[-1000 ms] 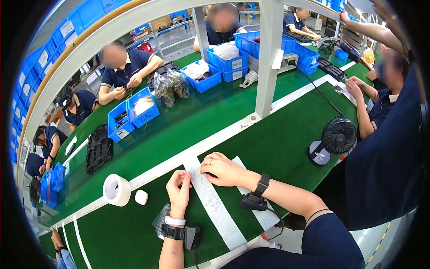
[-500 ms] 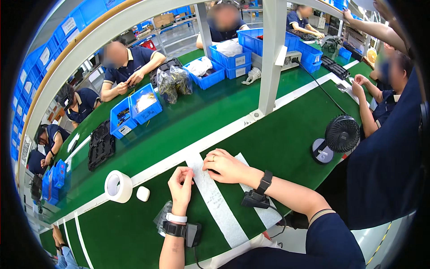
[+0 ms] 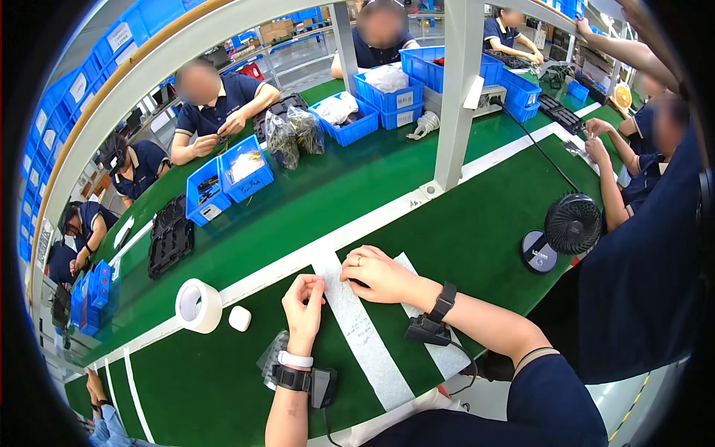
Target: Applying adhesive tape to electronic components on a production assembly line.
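A long pale strip [image 3: 357, 328] with faint handwriting lies across the green tabletop, running from the white line down to the near edge. At its far end, my left hand [image 3: 304, 302] is closed in a pinch beside the strip's left edge; anything between the fingertips is too small to make out. My right hand [image 3: 380, 276] rests over the strip's right side, fingers curled down and drawn together, with their tips partly hidden. A second pale strip [image 3: 447, 357] passes beneath my right wrist. Near my left wrist lies a clear plastic bag [image 3: 274, 357].
Left of my hands stand a roll of white tape [image 3: 199, 305] and a small white case [image 3: 240, 318]. A black fan [image 3: 572, 223] is at the right. Beyond the white post [image 3: 456, 104] sit blue bins [image 3: 248, 177] and a black tray [image 3: 170, 238]. Co-workers surround the bench.
The whole view has shifted slightly. Both hands keep nearly the same place at the strip's far end, with only small finger movements.
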Tool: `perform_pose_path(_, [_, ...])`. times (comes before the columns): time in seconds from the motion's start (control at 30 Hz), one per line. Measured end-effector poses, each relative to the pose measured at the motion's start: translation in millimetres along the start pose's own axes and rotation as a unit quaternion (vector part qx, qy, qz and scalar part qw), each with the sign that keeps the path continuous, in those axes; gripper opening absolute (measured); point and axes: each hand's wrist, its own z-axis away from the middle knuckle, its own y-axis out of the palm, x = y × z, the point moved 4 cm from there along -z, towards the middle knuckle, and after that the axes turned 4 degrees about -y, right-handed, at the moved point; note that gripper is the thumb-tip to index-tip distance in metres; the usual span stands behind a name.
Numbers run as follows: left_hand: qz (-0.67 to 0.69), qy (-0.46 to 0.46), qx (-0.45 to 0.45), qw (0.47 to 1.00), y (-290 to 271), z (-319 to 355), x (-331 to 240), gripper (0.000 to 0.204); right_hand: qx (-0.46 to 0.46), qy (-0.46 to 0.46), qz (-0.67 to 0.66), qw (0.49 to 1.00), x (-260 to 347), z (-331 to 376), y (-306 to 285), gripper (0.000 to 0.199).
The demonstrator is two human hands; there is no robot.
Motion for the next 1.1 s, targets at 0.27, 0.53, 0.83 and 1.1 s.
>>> perform_pose_path(0.27, [0.000,-0.003,0.000,1.000,0.5,0.0,0.5,0.010,-0.022,-0.010,-0.016,1.000,2.7,1.0,-2.9,0.015])
perform_pose_path(0.53, [-0.012,-0.017,0.009,1.000,1.3,-1.0,1.3,0.008,-0.028,-0.020,-0.008,0.999,2.7,1.0,-3.4,0.015])
perform_pose_path(0.83, [-0.005,-0.014,0.005,1.000,1.5,-0.2,0.6,0.008,0.011,0.012,0.009,1.000,1.1,0.9,-1.1,0.016])
perform_pose_path(1.1, [-0.002,-0.011,0.008,1.000,-0.2,-0.1,2.3,0.008,-0.017,0.004,-0.001,1.000,-1.5,2.2,1.5,0.017])
